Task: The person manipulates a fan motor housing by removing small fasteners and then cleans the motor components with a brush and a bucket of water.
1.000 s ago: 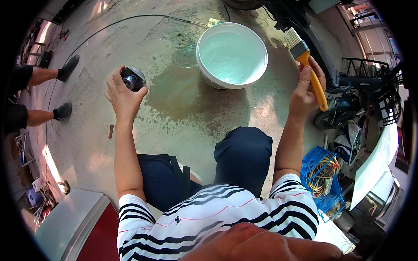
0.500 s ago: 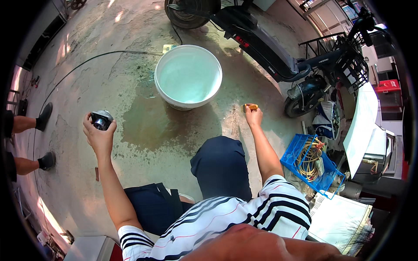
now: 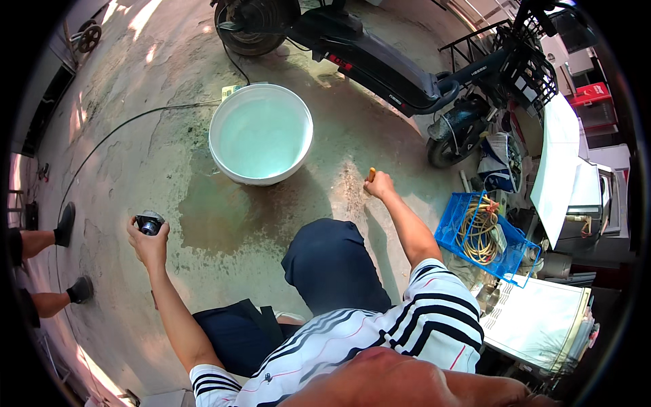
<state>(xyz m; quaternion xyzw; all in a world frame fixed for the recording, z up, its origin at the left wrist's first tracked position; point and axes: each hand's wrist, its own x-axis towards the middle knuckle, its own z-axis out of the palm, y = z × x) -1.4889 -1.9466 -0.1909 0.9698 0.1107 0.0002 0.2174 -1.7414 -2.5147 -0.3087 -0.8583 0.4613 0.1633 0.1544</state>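
Note:
My left hand [image 3: 150, 245] is closed round a dark, shiny, rounded metal part [image 3: 149, 220] with a paler rim, held over the floor on the left. My right hand [image 3: 381, 185] grips a small yellow-orange piece [image 3: 371, 174] that sticks up out of the fingers; its kind and its other end are hidden. Between and beyond the hands stands a white bucket [image 3: 262, 181], with pale green-blue liquid inside. Neither hand touches it. A wet patch [image 3: 220, 217] darkens the concrete on its near side, in front of my bent knee [image 3: 336, 261].
A black electric bike [image 3: 386, 68] stands across the far side. To the right, a blue crate [image 3: 447, 239] holds a coiled yellow hose [image 3: 480, 234]. A black cable [image 3: 135, 115] crosses the floor near the bucket. Another person's shoes [image 3: 80, 290] are at the left.
The view has shifted, with the bucket and bike now farther left in the picture. The yellow-orange piece in my right hand has turned from sideways to upright. Both hands keep their hold.

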